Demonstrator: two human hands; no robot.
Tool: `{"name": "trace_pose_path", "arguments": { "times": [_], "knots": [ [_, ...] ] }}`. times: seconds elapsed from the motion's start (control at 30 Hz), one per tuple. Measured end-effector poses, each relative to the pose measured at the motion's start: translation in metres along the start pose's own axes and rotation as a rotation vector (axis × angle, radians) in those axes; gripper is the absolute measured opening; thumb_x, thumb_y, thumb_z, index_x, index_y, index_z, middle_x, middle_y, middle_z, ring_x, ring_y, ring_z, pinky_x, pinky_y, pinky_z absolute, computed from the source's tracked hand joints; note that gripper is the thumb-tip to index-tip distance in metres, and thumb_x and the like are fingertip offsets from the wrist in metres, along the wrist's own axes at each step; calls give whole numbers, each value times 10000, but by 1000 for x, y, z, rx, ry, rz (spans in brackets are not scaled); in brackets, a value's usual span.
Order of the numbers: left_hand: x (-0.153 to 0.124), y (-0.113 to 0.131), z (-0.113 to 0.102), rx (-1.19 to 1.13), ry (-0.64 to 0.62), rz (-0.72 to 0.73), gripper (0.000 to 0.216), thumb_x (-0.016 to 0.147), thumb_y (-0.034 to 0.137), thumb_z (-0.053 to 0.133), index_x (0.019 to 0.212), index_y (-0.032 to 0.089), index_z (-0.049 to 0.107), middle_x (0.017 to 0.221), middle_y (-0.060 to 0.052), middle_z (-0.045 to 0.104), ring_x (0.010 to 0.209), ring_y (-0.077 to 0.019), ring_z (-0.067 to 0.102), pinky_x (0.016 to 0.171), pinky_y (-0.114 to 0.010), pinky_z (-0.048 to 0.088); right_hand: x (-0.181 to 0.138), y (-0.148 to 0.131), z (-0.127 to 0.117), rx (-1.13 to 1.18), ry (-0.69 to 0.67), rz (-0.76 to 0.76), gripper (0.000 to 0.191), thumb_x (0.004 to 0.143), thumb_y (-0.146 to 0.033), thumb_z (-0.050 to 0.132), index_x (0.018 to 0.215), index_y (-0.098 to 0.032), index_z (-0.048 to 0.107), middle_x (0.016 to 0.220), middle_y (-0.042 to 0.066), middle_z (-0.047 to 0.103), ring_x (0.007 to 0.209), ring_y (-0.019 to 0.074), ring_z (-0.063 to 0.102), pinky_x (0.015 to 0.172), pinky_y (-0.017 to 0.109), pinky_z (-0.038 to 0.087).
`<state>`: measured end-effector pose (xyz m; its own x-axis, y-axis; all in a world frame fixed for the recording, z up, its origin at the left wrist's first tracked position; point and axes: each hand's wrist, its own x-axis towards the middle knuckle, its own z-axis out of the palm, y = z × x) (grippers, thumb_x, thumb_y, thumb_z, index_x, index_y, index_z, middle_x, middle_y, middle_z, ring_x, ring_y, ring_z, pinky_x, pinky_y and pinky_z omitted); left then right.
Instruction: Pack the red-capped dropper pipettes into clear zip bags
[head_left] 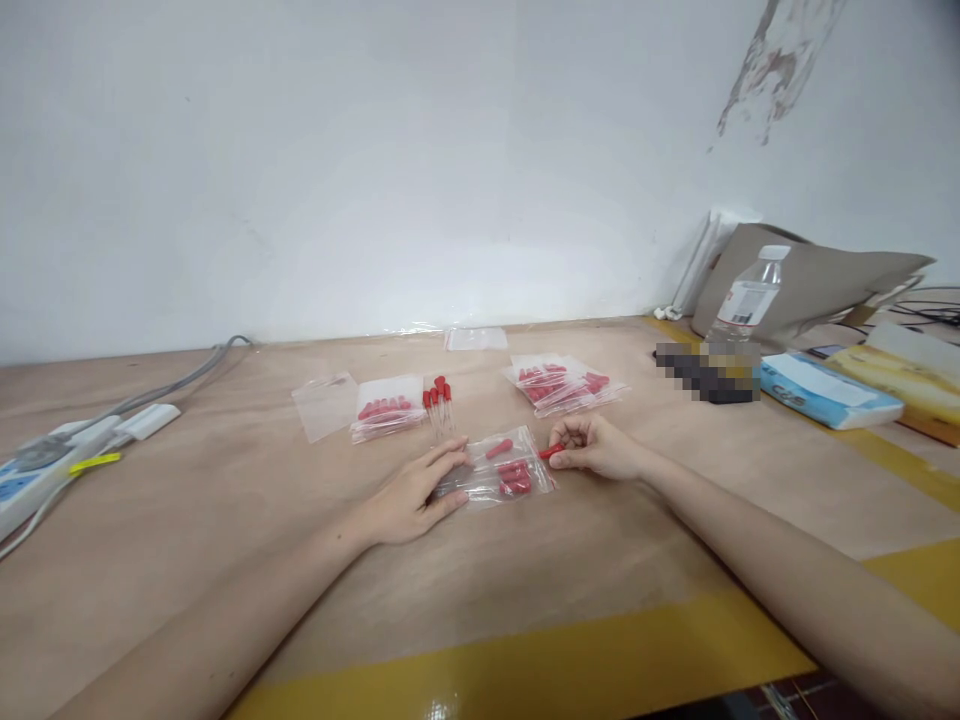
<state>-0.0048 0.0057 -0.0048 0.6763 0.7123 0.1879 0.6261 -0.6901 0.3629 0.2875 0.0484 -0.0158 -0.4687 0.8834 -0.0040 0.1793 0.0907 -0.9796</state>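
Observation:
A clear zip bag (pixel 484 490) lies flat in front of me, with several red-bulbed droppers (pixel 514 470) inside it. My left hand (pixel 420 492) rests on the bag's left end, fingers and thumb spread apart. At the bag's right end, my right hand (pixel 589 447) pinches a red dropper (pixel 551 453) by its bulb; its tip points left to the bag's mouth. Loose droppers (pixel 439 395) with red bulbs and clear tubes lie just beyond my left hand. Filled bags are stacked at the left (pixel 388 400) and at the right (pixel 564 382).
Flat clear bags lie at the left (pixel 326 405) and near the wall (pixel 477 339). A power strip (pixel 45 470) with cables is at far left. On the right are a water bottle (pixel 750 295), a blurred dark object (pixel 709 375), a blue tissue pack (pixel 829 390) and a grey bag (pixel 840 275).

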Motion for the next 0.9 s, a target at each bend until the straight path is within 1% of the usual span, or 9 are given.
{"name": "trace_pose_path", "arguments": {
  "times": [0.03, 0.17, 0.23, 0.37, 0.47, 0.57, 0.77, 0.83, 0.9],
  "knots": [
    [0, 0, 0, 0, 2, 6, 366, 897, 358, 415, 1240, 233, 413, 1404, -75, 315, 1256, -226, 358, 1029, -397, 327, 0, 0, 0, 0, 30, -14, 320, 548, -338, 752, 691, -149, 538, 581, -49, 554, 517, 57, 482, 494, 193, 350],
    [1, 0, 0, 3, 9, 24, 367, 900, 362, 410, 1243, 232, 417, 1401, -79, 321, 1256, -225, 360, 1026, -400, 333, 5, 4, 4, 0, 256, -62, 342, 549, -363, 746, 749, -157, 559, 620, -34, 584, 553, 76, 515, 535, 213, 387],
    [1, 0, 0, 3, 6, 20, 371, 899, 366, 411, 1245, 231, 418, 1404, -78, 316, 1255, -229, 361, 1025, -401, 335, 8, 6, 5, -5, 314, -60, 357, 539, -378, 745, 761, -159, 572, 636, -21, 602, 560, 89, 530, 548, 229, 404],
    [1, 0, 0, -2, 7, 12, 369, 896, 367, 414, 1239, 229, 426, 1406, -77, 313, 1254, -232, 361, 1027, -397, 333, 11, 8, 3, -20, 369, -53, 341, 516, -368, 752, 733, -157, 596, 617, -16, 605, 554, 96, 532, 554, 242, 417],
    [1, 1, 0, -7, -3, -1, 361, 895, 365, 417, 1231, 233, 430, 1410, -73, 306, 1254, -228, 360, 1026, -393, 334, 11, 7, 3, -52, 365, -58, 305, 498, -334, 760, 701, -154, 618, 592, -20, 594, 539, 92, 516, 543, 239, 413],
    [1, 1, 0, -7, -6, 0, 361, 894, 357, 419, 1234, 236, 424, 1412, -72, 302, 1253, -225, 362, 1029, -395, 328, 12, 6, 11, -104, 318, -97, 263, 509, -317, 750, 687, -155, 643, 586, -14, 602, 540, 101, 518, 539, 242, 416],
    [1, 1, 0, -5, -12, -2, 362, 895, 354, 417, 1235, 229, 421, 1410, -82, 301, 1254, -222, 359, 1034, -397, 318, 14, 5, 31, -220, 218, -157, 215, 650, -336, 638, 733, -141, 672, 668, 28, 655, 595, 134, 559, 551, 250, 432],
    [2, 1, 0, -6, -12, 0, 362, 894, 350, 419, 1234, 227, 422, 1410, -84, 302, 1252, -226, 361, 1032, -402, 319, 13, 3, 34, -196, 179, -149, 206, 684, -340, 603, 734, -146, 653, 701, 28, 659, 630, 142, 576, 579, 256, 443],
    [2, 1, 0, -6, -10, 4, 368, 891, 348, 425, 1239, 227, 418, 1413, -84, 297, 1250, -229, 364, 1030, -402, 323, 11, 2, 35, -130, 169, -121, 203, 697, -343, 591, 756, -152, 626, 731, 25, 655, 665, 143, 587, 614, 261, 452]
  ]
}}
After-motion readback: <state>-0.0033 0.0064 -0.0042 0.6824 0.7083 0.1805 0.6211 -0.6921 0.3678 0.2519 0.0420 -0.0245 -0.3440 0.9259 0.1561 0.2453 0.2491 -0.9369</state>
